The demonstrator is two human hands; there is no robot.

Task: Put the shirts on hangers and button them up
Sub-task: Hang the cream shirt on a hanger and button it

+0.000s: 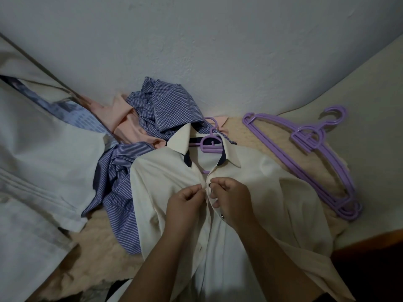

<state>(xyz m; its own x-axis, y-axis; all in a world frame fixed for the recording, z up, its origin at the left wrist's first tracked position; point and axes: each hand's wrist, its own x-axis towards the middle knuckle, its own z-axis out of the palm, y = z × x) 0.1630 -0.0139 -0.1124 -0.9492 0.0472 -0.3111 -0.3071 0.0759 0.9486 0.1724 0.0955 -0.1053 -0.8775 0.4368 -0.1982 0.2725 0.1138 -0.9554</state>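
Cream long-sleeved cotton shirt [250, 192] lies flat on purple plastic hanger [210, 144]. Left hand [185, 203], right hand [231, 199] each pinch placket edge near top. Risk: button misses hole, placket skews; thin cloth slips.

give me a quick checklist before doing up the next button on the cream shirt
1. Hanger inside the cream shirt: ok, its hook shows at the collar.
2. Left hand pinching the placket edge: ok.
3. Right hand pinching the other edge: ok.
4. Button through its hole: cannot tell, fingers hide it.
5. Lower placket closed: not ok, it gapes below the hands.
6. Spare hangers ready for the striped shirt: ok.
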